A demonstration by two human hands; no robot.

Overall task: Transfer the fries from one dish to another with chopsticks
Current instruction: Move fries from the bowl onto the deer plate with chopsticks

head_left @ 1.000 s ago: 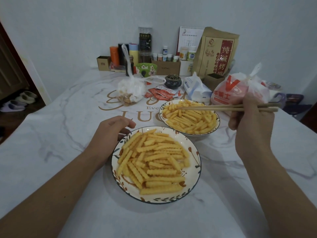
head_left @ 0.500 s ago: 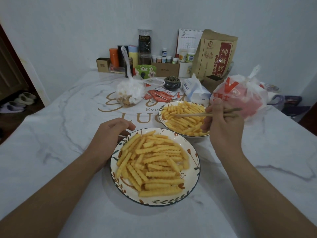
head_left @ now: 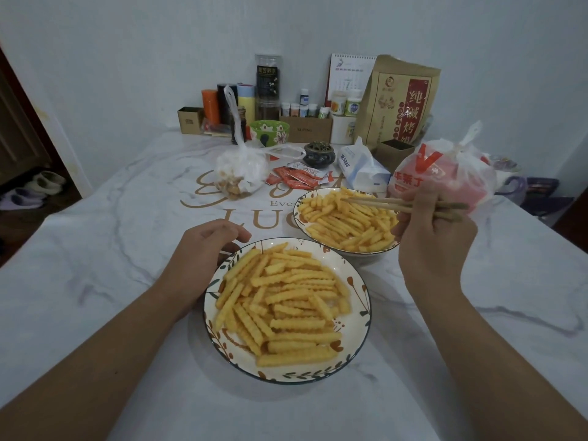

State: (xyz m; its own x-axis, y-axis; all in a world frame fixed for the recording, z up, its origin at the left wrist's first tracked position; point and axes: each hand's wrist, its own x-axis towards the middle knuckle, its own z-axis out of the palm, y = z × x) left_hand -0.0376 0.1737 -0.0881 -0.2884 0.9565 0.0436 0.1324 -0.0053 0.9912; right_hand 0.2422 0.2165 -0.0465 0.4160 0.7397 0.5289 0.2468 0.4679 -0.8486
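near plate (head_left: 356,342): floral rim, heaped with crinkle-cut fries (head_left: 283,300), sits on the marble-print surface (head_left: 95,281) close to the person
far bowl (head_left: 300,218): just beyond and to the right of the near plate, also full of fries; the two rims look nearly touching, though i cannot tell if they meet
right hand (head_left: 432,237): raised at the right edge of the far bowl, fingers (head_left: 423,192) curled and clamped on the chopsticks
chopsticks (head_left: 375,203): a wooden pair lying almost level, tips pointing left over the fries in the far bowl; whether the tips pinch a fry i cannot tell
left hand (head_left: 200,256): rests on the surface against the left rim of the near plate, fingers loosely curled with the thumb toward the rim, holding nothing
red-and-white plastic bag (head_left: 451,173): tied at the top, just behind the right hand
tissue pack (head_left: 362,170): behind the far bowl, left of the red-and-white bag
ketchup sachets (head_left: 299,178): scattered between the tissue pack and a clear knotted bag (head_left: 241,170)
back of surface: brown paper bag (head_left: 401,103) with red label, a desk calendar (head_left: 346,71), small bottles, a green floral bowl (head_left: 270,130)
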